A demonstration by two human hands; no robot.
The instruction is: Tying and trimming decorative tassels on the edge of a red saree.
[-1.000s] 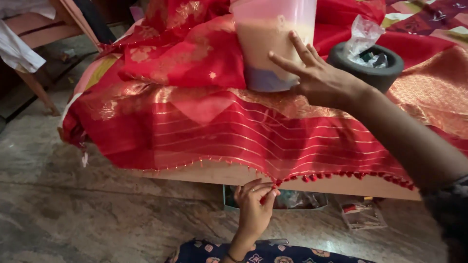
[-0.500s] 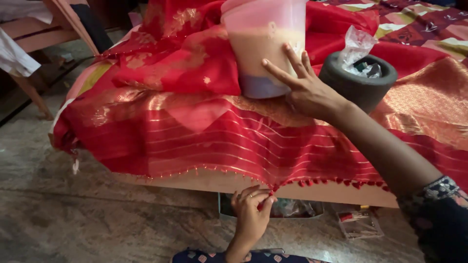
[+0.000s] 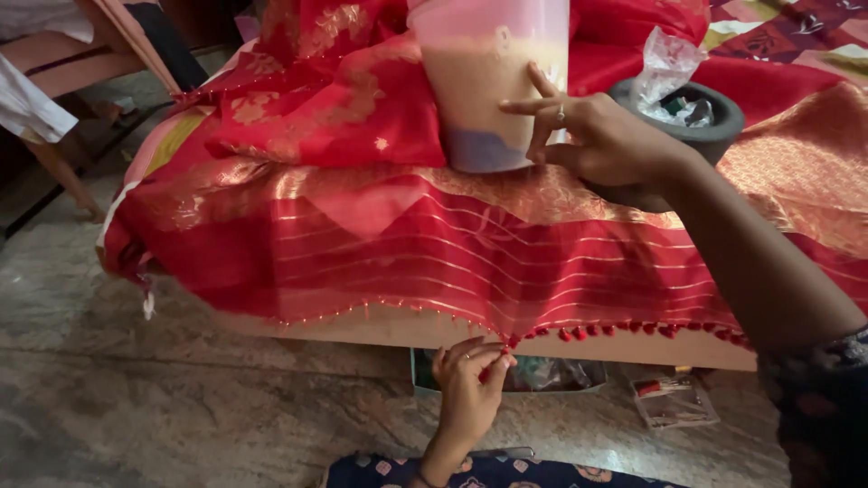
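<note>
A red sari with gold bands (image 3: pixel 380 244) is draped over a low bed, its lower hem edged with small red tassels (image 3: pixel 633 328). My left hand (image 3: pixel 470 384) pinches the hem at a tassel just below the bed's front edge. My right hand (image 3: pixel 601 140) rests against the side of a translucent pink plastic container (image 3: pixel 484 81) filled with pale powder, which stands on the cloth. Its fingers are spread against the container wall.
A dark round stone bowl (image 3: pixel 710 136) holding a clear plastic bag sits right of the container. A wooden chair (image 3: pixel 81 72) stands at far left on the stone floor (image 3: pixel 181 407). Packets and a shallow tray (image 3: pixel 551 375) lie under the bed. Patterned bedding shows at top right.
My right hand has shifted slightly right along the container, fingers curling more. My left hand keeps pinching the hem. The view has moved in closer.
</note>
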